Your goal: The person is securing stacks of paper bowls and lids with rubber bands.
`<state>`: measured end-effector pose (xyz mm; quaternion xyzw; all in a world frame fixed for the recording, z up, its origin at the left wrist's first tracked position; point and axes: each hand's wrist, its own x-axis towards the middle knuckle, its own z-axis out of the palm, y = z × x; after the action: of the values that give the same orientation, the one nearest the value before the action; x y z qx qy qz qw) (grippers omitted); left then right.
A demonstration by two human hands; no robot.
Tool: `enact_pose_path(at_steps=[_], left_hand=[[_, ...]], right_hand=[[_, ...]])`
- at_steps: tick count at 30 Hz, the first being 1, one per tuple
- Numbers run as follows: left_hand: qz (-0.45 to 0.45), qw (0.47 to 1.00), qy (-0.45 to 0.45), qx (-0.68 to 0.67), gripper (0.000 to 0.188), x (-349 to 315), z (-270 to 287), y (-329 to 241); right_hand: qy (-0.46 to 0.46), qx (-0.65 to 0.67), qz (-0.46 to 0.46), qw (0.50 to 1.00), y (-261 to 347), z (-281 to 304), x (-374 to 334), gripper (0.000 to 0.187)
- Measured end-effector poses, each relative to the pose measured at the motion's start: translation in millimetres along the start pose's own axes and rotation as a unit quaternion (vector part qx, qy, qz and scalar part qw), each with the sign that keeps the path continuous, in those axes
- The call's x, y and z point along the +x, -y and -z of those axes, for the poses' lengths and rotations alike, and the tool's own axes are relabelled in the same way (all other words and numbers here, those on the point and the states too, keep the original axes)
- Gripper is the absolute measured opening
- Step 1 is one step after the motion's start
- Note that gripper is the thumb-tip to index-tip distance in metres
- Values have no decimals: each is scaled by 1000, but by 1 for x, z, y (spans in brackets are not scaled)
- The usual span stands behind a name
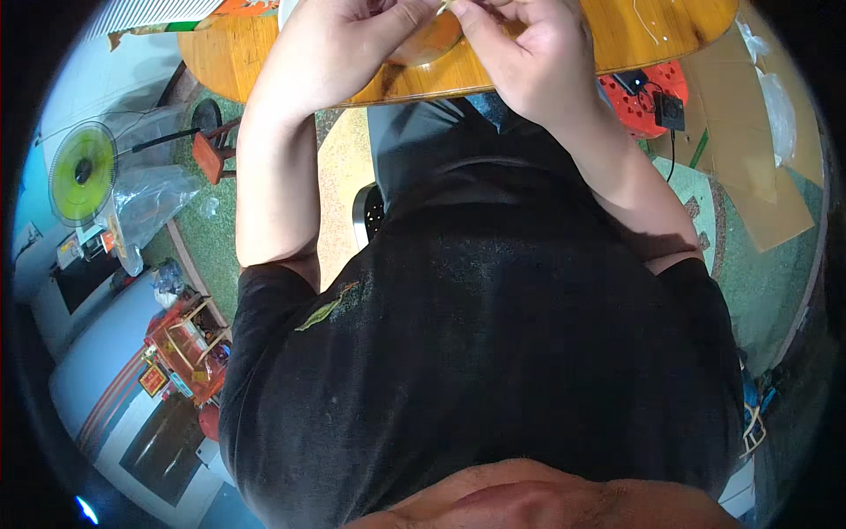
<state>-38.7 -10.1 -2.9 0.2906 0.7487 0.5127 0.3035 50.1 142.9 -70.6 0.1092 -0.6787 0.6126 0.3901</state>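
My left hand (357, 40) and my right hand (533, 48) meet over the wooden table (220, 66) at the top edge of the view. Thumbs and fingers of both are pinched on a small, thin, pale piece (445, 6), whose kind I cannot make out. The frame's edge cuts off part of the fingers. Beneath them sits a round, glossy, see-through dish (430, 48), partly covered by my hands. Toward the table's right lies a thin pale strand (650, 25) with tiny white bits near it.
Below the table's right side is a red stool (648, 110) with a black adapter and cable. Cardboard (749, 167) stands at the right. On the left are a green fan (84, 172), a small brown stool (210, 157) and clear plastic bags (154, 207).
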Motion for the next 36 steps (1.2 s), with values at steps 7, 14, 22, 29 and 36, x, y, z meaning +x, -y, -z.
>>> enact_pose_path(at_steps=[7,14,22,29,36], left_hand=[[-102,982,68,-142,5,4,4,15],[-226,924,158,-264,6,19,5,40],[-90,984,80,-132,7,6,2,12],[50,999,-9,5,7,1,-1,0],[34,999,-5,-2,7,4,-3,1]], right_hand=[[28,-178,39,983,9,9,-1,21],[-58,18,117,991,-20,-3,0,20],[58,-163,10,985,17,14,7,14],[54,-45,-124,990,11,18,4,15],[15,-84,52,995,-16,8,-5,17]])
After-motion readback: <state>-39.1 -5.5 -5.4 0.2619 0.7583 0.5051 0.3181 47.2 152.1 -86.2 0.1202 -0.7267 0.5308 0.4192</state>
